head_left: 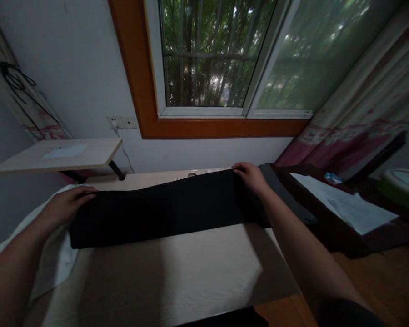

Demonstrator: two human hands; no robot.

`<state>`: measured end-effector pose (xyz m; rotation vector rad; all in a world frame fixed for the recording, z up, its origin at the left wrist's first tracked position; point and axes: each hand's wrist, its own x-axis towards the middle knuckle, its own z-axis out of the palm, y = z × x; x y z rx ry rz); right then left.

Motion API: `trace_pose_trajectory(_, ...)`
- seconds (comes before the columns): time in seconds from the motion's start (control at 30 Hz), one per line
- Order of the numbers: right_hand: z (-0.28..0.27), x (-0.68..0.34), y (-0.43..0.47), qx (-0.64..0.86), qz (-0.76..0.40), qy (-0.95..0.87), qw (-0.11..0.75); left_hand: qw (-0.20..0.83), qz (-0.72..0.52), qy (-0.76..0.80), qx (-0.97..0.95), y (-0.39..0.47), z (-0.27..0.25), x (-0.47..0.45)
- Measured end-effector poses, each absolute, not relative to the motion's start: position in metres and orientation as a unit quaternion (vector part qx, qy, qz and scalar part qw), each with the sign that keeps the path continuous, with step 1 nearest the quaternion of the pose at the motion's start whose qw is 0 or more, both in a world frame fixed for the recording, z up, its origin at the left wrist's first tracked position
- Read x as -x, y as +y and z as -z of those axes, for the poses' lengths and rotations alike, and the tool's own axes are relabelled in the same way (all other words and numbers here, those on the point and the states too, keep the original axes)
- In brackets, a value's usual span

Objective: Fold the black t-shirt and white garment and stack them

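A long folded black garment, perhaps a pair of trousers, lies across the pale wooden table. A grey part shows at its right end. My left hand is closed on the far left corner, thumb and fingers pinching the fabric. At the far edge toward the right, my right hand also pinches the cloth. Between the hands the garment stretches fairly flat, its near edge resting over the tabletop. White cloth sits under and beside my left hand.
A small raised shelf with a paper on it stands at the back left, below a wall socket. To the right, a dark surface holds papers and a green-and-white object. Black material shows at the bottom edge.
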<state>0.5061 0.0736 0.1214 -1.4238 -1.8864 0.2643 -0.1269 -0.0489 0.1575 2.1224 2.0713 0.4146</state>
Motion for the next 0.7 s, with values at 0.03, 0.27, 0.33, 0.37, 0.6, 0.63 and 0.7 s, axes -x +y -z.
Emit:
trace_pose_trajectory(0.03,-0.116,-0.501,0.086,0.56,-0.091,-0.745,0.351,0.071,-0.124,0.687,-0.713,-0.037,-0.152,0.123)
trace_pose_trajectory(0.27,-0.075,-0.463,0.112,0.656,-0.031,-0.719,0.226,0.047,-0.099,0.731,-0.674,0.024,-0.069,0.128)
trace_pose_trajectory(0.33,-0.064,-0.452,0.107,0.661,-0.024,-0.717,0.22,0.021,-0.123,0.736,-0.666,0.03,-0.049,0.131)
trace_pose_trajectory(0.37,-0.06,-0.447,0.104,0.662,-0.018,-0.717,0.217,0.006,-0.132,0.735,-0.665,0.031,-0.041,0.132)
trace_pose_trajectory(0.6,-0.026,-0.421,0.072,0.671,0.081,-0.712,0.191,-0.015,-0.144,0.768,-0.624,0.02,-0.019,0.138)
trace_pose_trajectory(0.63,-0.021,-0.421,0.067,0.674,0.08,-0.711,0.185,-0.009,-0.143,0.771,-0.621,0.018,-0.019,0.138)
trace_pose_trajectory(0.7,-0.013,-0.422,0.057,0.676,0.076,-0.711,0.179,0.002,-0.133,0.775,-0.618,0.014,-0.021,0.138)
